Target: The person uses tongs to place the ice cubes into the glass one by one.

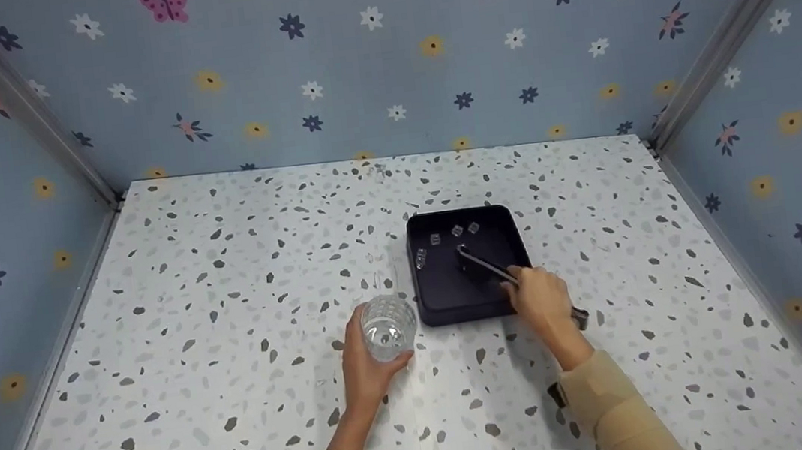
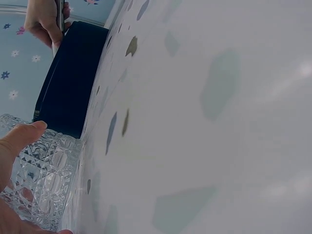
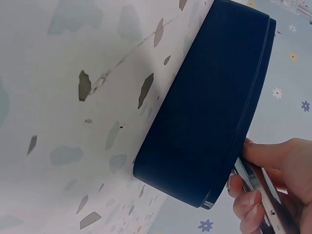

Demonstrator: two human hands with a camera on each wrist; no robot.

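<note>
A clear cut-glass tumbler (image 1: 388, 326) stands on the speckled table, its patterned wall (image 2: 41, 170) close up in the left wrist view. My left hand (image 1: 367, 368) wraps round its near left side, thumb along the front. Right of the glass sits a dark square tray (image 1: 465, 294) with raised walls. Several small clear cubes (image 1: 457, 231) lie in its far left part. My right hand (image 1: 542, 299) grips metal tongs (image 1: 488, 263) over the tray's right side. Their tips reach down inside, right at another clear cube. In the right wrist view, thumb and fingers pinch the tong arms (image 3: 263, 195).
The white speckled table (image 1: 239, 394) runs to a flowered blue wall (image 1: 352, 57) at the back, with more panels on both sides. Grey metal posts (image 1: 741, 28) mark the corners. The glass stands close to the tray's left wall.
</note>
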